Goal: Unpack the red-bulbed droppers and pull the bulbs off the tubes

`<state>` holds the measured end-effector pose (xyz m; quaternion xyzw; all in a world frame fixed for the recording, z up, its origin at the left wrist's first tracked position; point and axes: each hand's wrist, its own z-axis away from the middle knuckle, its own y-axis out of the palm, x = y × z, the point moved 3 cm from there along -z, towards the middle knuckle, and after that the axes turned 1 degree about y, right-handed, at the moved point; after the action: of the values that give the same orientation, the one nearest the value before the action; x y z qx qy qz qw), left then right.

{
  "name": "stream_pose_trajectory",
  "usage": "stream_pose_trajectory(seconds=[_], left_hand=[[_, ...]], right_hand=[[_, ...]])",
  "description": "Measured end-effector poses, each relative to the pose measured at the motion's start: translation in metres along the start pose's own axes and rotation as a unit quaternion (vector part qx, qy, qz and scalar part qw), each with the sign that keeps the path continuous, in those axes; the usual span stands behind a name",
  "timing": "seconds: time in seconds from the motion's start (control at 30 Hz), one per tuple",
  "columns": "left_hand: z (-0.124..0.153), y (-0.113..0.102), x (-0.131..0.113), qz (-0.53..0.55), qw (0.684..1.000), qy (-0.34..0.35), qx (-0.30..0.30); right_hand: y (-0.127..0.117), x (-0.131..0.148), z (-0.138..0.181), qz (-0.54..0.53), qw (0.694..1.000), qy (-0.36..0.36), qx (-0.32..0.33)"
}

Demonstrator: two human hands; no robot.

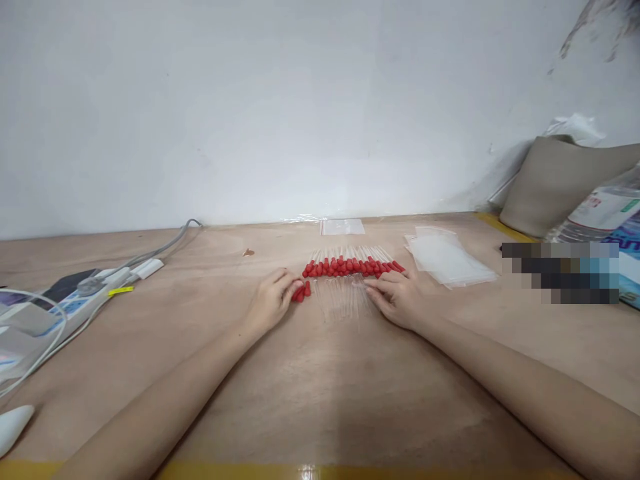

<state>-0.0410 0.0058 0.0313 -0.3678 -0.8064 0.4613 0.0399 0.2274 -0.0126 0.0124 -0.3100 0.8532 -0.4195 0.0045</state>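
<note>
Left hand [273,299]: lies on the table [320,400] left of the row, with the fingers curled in and the fingertips pinched on the red bulbs of the loose droppers [302,292].
Loose droppers: two or three, lying just below the row's left end (their clear stems are hard to make out against the wood).
Right hand [399,298]: palm down with the fingers stretched nearly flat, gripping nothing. The fingertips rest on a spread of clear stems just below the row.
Row of droppers [350,267]: red bulbs side by side in a band across mid-table, just beyond both hands, with thin clear stems pointing toward the wall.
Plastic bags [450,261]: a flat clear stack to the right of the row, near the right hand but apart from it.
Power strip [70,303]: at the far left, with a grey cable [160,250] running back to the wall, well apart from the left hand.
</note>
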Motion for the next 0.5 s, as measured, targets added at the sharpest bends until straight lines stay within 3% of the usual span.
stream_pose_trajectory(seconds=[0.13,0.27,0.5], left_hand=[[-0.01,-0.008,0.033,0.006,0.99,-0.127,-0.063],[-0.014,-0.017,0.057,-0.022,0.974,-0.217,-0.055],[-0.01,-0.018,0.055,-0.016,0.962,-0.272,0.005]], right_hand=[[0.003,-0.008,0.002,-0.031,0.995,0.091,-0.008],[0.005,-0.012,0.003,-0.042,0.992,0.118,-0.001],[0.015,-0.012,0.006,-0.029,0.99,0.135,0.03]])
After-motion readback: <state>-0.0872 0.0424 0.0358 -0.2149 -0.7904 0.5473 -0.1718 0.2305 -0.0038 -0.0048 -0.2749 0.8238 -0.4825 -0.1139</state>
